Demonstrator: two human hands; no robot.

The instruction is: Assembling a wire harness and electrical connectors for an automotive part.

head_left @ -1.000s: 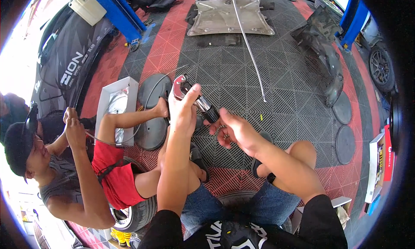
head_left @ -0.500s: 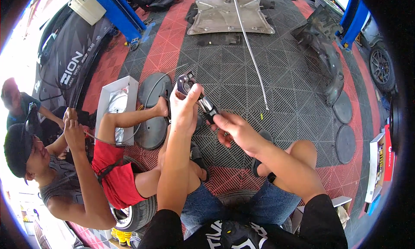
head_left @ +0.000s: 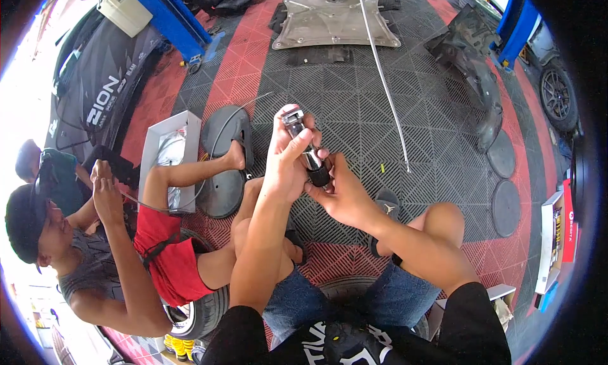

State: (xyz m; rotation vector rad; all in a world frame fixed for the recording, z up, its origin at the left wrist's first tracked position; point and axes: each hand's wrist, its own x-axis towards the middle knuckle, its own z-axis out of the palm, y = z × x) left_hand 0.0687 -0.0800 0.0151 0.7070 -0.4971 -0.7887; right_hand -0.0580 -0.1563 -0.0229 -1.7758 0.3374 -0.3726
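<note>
In front of me, over the floor, I hold a chrome hand tool (head_left: 311, 157) with a slotted, jaw-like head and a black knurled knob (head_left: 319, 176). My left hand (head_left: 286, 165) is wrapped round its barrel below the head. At the lower end my right hand (head_left: 345, 193) grips the black knob, thumb on the near side and fingers beyond. Whether anything sits in the head's slot is too small to tell. A long thin white rod (head_left: 384, 74) slants across the floor ahead, and near its end lies a small yellow-green piece (head_left: 382, 168).
Close on my left sits a co-worker in red shorts (head_left: 166, 264), hands (head_left: 106, 186) raised at a thin grey line; another person is behind. A white box (head_left: 151, 151) and round black pads (head_left: 223, 197) lie there. Ahead is a metal panel (head_left: 335, 24); a black liner (head_left: 472, 86) lies right.
The tool has turned so its head faces me, and my left hand has shifted slightly right. My right hand has moved closer round the knob. The white rod appears farther right.
</note>
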